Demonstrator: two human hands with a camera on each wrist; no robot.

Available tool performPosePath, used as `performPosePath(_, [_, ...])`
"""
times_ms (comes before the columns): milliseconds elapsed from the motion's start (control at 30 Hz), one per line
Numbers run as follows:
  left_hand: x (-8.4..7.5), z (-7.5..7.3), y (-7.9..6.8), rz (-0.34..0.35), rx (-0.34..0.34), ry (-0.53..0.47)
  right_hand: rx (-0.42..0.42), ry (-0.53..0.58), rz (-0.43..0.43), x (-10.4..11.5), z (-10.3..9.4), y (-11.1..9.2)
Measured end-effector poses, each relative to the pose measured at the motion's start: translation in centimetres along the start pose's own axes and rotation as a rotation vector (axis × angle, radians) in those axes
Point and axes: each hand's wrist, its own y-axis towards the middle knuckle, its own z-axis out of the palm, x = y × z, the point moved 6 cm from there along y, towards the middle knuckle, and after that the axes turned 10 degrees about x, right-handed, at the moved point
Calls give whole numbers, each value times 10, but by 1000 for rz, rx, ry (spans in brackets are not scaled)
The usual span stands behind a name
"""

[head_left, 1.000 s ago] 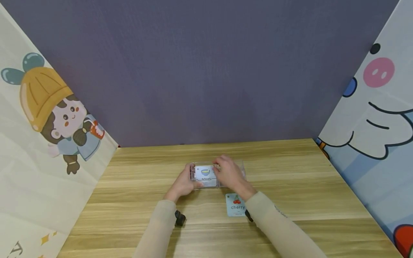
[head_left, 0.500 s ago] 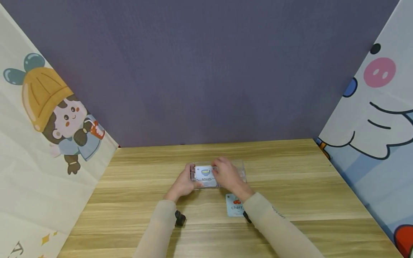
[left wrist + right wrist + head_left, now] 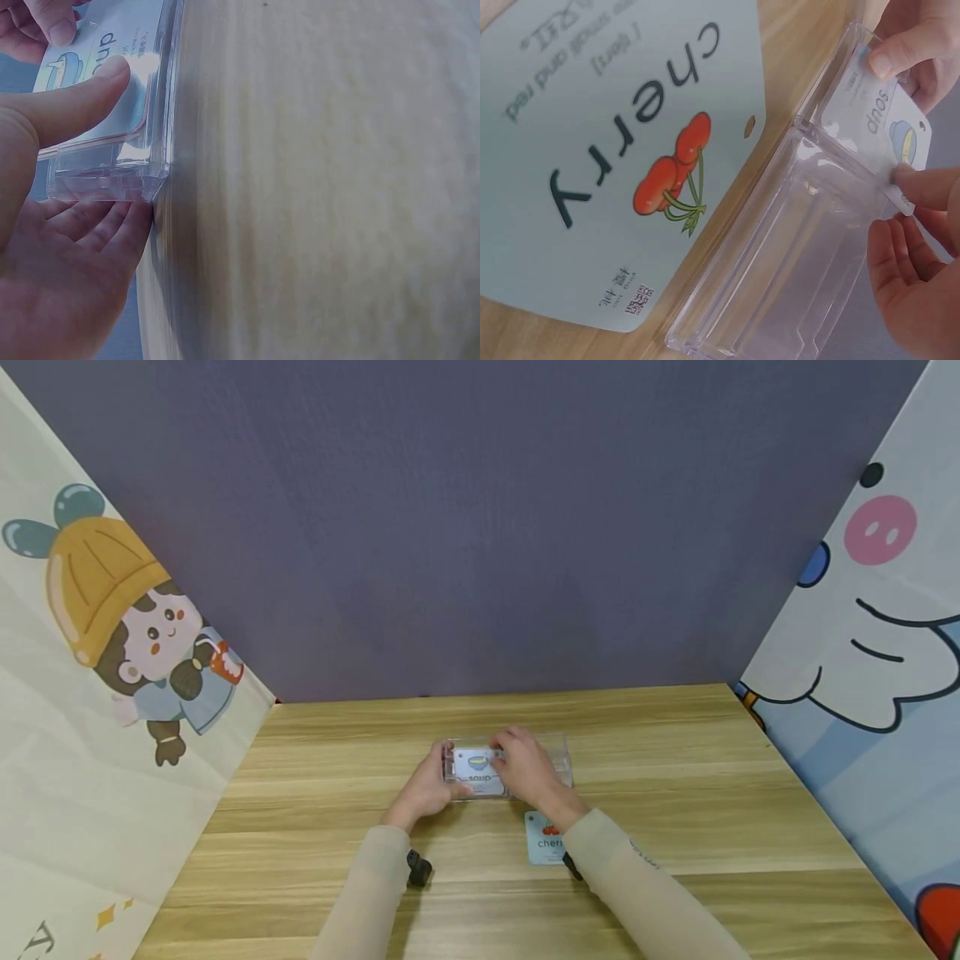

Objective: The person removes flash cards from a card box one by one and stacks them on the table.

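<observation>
A clear plastic box (image 3: 558, 758) with two compartments lies on the table. Its left compartment holds a flashcard printed "soup" (image 3: 886, 96), which sticks up past the far rim in the right wrist view. My left hand (image 3: 427, 787) grips the box's left end, fingers against the end wall and thumb (image 3: 90, 101) over the card's face. With thumb and forefinger my right hand (image 3: 529, 770) pinches the soup card at its upper right corner. In the right wrist view the right compartment (image 3: 780, 240) shows bare walls and floor.
A light blue "cherry" flashcard (image 3: 543, 843) lies on the wooden table (image 3: 315, 827) just in front of the box, partly under the right wrist. A dark panel (image 3: 480, 527) stands behind the table, with cartoon-printed sheets on both sides.
My right hand has shifted slightly left along the soup card's edge, and the right forearm covers more of the cherry card. The left hand and the box stay put.
</observation>
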Motion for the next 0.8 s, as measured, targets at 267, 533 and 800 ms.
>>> performPosePath(267, [1,0,0,-4,0,6,8,19,14,0,0,0])
performPosePath(533, [2,0,-1,-6,3,3,1,51,26,-1,1,0])
performPosePath(800, [2,-1,-1,-5,5,10,-15,75,27,-2,2,2])
